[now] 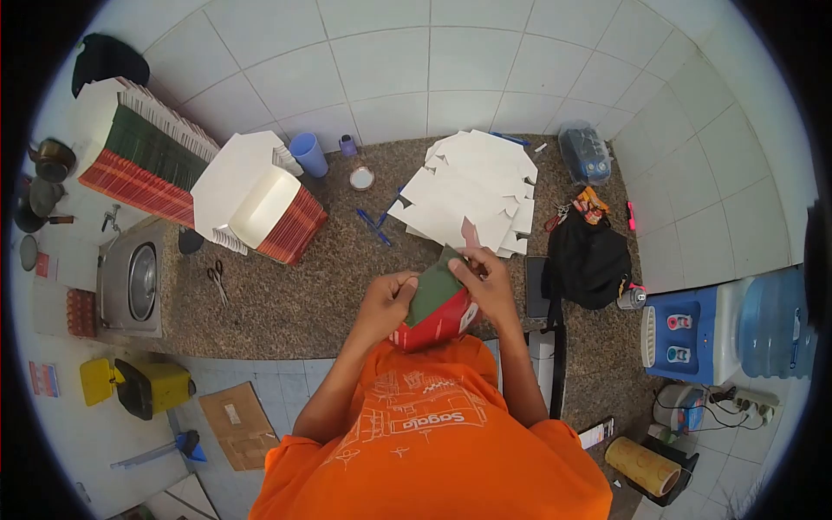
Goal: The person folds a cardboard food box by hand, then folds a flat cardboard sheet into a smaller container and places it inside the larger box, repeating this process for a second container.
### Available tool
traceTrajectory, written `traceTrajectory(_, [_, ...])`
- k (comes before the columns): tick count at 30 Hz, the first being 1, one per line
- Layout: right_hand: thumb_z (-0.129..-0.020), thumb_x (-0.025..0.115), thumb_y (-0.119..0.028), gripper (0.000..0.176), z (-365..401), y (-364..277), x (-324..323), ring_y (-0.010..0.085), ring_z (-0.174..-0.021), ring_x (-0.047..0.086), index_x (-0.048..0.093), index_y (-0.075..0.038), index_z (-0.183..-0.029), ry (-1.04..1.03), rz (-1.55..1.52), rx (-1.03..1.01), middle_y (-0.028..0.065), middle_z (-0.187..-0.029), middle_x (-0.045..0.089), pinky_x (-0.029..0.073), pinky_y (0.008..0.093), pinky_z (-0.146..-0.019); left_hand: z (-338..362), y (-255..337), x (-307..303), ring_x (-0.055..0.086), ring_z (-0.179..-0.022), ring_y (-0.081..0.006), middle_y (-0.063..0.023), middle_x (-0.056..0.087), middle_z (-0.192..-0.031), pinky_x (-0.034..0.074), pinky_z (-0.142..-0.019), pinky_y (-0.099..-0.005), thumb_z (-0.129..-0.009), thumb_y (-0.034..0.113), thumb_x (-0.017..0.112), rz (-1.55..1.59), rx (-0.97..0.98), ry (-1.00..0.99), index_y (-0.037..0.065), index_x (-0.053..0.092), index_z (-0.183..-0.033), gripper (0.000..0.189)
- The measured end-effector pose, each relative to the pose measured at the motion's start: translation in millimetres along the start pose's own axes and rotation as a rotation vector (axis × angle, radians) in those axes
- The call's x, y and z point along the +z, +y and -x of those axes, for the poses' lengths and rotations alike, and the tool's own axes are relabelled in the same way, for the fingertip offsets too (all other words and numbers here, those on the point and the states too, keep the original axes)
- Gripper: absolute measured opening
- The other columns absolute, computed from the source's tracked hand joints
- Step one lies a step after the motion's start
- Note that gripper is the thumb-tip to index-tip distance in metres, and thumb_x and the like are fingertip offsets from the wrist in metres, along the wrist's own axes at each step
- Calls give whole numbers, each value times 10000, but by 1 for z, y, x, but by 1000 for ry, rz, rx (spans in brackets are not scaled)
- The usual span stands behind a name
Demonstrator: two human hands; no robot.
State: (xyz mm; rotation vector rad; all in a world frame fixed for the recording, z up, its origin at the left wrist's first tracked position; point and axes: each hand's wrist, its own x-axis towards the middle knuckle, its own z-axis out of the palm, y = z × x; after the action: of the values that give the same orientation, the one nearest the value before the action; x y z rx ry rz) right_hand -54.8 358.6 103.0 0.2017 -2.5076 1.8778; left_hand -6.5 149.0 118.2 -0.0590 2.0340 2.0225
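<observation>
Close to my body, at the front edge of the counter, I hold a red and green cardboard carton (431,299). My left hand (387,303) grips its left side, thumb pressed on the green panel. On the upper right, the fingers of my right hand (487,282) pinch the carton's edge near a raised flap. The red printed part hangs below, against my orange shirt. Just beyond my hands lies a loose pile of flat white cardboard blanks (472,186) with notched edges. Nested red-sided trays (293,227) with white insides stand stacked to the left.
A longer stack of red and green cartons (152,156) leans far left. Also on the granite counter are blue pens (373,227), scissors (217,282), a blue cup (308,156) and a black bag (589,260). A sink (111,286) is left, a water dispenser (706,338) right.
</observation>
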Motion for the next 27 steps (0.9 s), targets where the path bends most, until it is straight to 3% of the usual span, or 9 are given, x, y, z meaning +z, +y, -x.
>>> traceTrajectory(5, [-823, 866, -191, 307, 4, -9, -15, 79, -717, 474, 774, -64, -1086, -474, -166, 153, -29, -879, 511, 407, 259, -627, 5, -3, 3, 573, -649, -61, -22, 678, -755, 453, -619, -255, -1002, 20, 516, -153, 3, 53, 35, 576, -1373, 376])
traceTrajectory(10, [-846, 834, -136, 249, 5, -7, -3, 96, -754, 496, 761, -39, -1063, -259, -20, -28, -5, -911, 486, 435, 268, -621, 8, 20, -3, 566, -615, -37, -18, 676, -726, 422, -591, -214, -1017, 20, 498, 34, 34, -60, 65, 461, -1485, 471])
traceTrajectory(13, [-790, 879, -256, 381, 7, -20, 3, 168, -881, 577, 741, -57, -1082, -414, -59, -218, 61, -954, 571, 478, 327, -721, 4, 10, -2, 564, -600, -20, -10, 671, -711, 402, -567, -185, -1034, 14, 490, 19, 111, -28, 74, 398, -1533, 511])
traceTrajectory(15, [-755, 900, -358, 530, 13, -54, 8, 207, -994, 610, 700, -52, -1139, -303, 337, -505, 87, -1014, 597, 509, 372, -779, 0, 9, -5, 559, -583, -21, -4, 664, -698, 401, -556, -189, -1038, 13, 492, -44, 147, 13, 81, 378, -1547, 525])
traceTrajectory(19, [-689, 916, -473, 701, 7, -54, -6, 240, -1063, 636, 663, -62, -1196, -364, 420, -462, 113, -1062, 607, 520, 384, -836, 1, 16, -62, 675, -891, -113, -138, 703, -1078, 535, -776, -280, -993, 366, 639, -6, 22, -248, 38, 291, -1589, 765])
traceTrajectory(20, [-765, 863, -480, 650, 4, -48, -17, 252, -1068, 642, 656, -51, -1207, -308, 296, -360, 124, -1067, 611, 517, 386, -854, 3, 11, -81, 688, -1035, -150, -186, 679, -1241, 559, -885, -325, -951, 513, 675, 88, 104, -338, 22, 260, -1601, 914])
traceTrajectory(23, [-920, 734, -437, 536, -2, -14, -29, 277, -1089, 650, 637, -20, -1242, -160, 11, -205, 157, -1120, 619, 509, 393, -897, 22, -7, -118, 686, -1042, -143, -167, 720, -1197, 522, -950, -301, -869, 620, 706, 587, 48, -196, 8, 296, -1595, 1034])
traceTrajectory(24, [-1000, 659, -387, 471, -2, -2, -26, 290, -1104, 651, 624, 1, -1266, -64, -146, -145, 180, -1167, 625, 504, 399, -921, 20, -4, -119, 693, -1044, -166, -152, 706, -1231, 539, -952, -326, -893, 519, 754, 713, 128, -356, 10, 303, -1594, 977])
traceTrajectory(27, [-1080, 521, -274, 396, 6, 12, -5, 321, -1135, 642, 606, 45, -1300, 25, -67, -82, 210, -1232, 635, 486, 411, -962, 23, 7, -93, 711, -948, -159, -117, 728, -1166, 573, -875, -315, -951, 306, 750, 130, 244, -36, 13, 478, -1496, 676])
